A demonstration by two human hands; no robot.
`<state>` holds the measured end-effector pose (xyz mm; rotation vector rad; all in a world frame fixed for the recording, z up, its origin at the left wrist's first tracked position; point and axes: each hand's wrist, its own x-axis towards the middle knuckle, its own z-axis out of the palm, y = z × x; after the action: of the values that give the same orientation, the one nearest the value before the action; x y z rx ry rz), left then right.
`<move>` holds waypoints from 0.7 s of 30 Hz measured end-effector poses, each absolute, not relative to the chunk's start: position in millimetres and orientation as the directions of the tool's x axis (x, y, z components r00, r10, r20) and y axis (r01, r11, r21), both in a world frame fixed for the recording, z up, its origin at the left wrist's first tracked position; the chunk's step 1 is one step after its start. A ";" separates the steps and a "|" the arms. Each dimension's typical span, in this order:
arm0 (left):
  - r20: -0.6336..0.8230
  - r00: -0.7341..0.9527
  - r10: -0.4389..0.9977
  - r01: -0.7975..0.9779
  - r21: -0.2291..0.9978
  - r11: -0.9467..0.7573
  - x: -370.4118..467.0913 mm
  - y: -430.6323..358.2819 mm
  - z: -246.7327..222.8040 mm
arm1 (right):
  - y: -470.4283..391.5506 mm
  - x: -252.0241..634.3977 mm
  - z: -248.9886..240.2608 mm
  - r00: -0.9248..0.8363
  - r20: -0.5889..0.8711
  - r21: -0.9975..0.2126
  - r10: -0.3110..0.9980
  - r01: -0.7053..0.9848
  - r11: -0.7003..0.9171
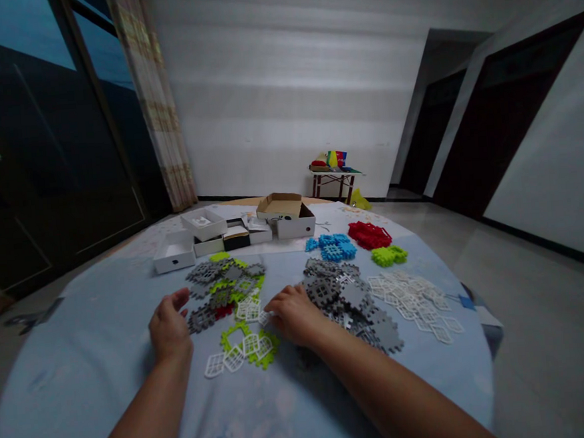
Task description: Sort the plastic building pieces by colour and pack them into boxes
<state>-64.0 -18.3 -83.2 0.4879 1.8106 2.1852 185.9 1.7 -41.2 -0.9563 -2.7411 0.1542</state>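
My left hand (170, 324) rests at the left edge of a mixed pile of grey pieces (208, 273) and green ones, its fingers apart and nothing visible in them. Over the middle, my right hand (294, 312) has its fingertips pressed together on a small white lattice piece (265, 317). More white lattice pieces (248, 309) lie just left of those fingertips. Nearer me, other white pieces (234, 359) lie partly on green toothed pieces (266, 362). Right of my right hand is a large heap of grey toothed pieces (354, 294).
White lattice pieces (418, 300) spread at the right, with blue pieces (337, 247), red pieces (369, 235) and green pieces (389, 255) behind. Several open boxes (295, 227) stand at the back of the cloth-covered round table (100, 339).
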 end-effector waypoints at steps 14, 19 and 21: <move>0.086 -0.912 0.401 0.016 0.985 -0.174 -60.1 -19.7 -78.9 | 4.2 173.5 -54.2 -0.722 0.193 -0.214 0.664 0.629 0.747; 0.054 -0.920 0.389 -0.007 0.988 -0.154 -62.6 -17.2 -78.6 | 10.8 209.1 -28.8 -0.629 0.353 -0.320 0.693 0.614 0.721; 0.057 -0.920 0.388 -0.003 0.988 -0.152 -63.6 -16.0 -78.8 | 18.7 233.6 -19.8 -0.529 0.425 -0.354 0.735 0.650 0.673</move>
<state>-63.6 -16.0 -78.8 0.4389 1.8511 2.1598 233.6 18.7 -19.8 -1.0661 -2.3375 0.2038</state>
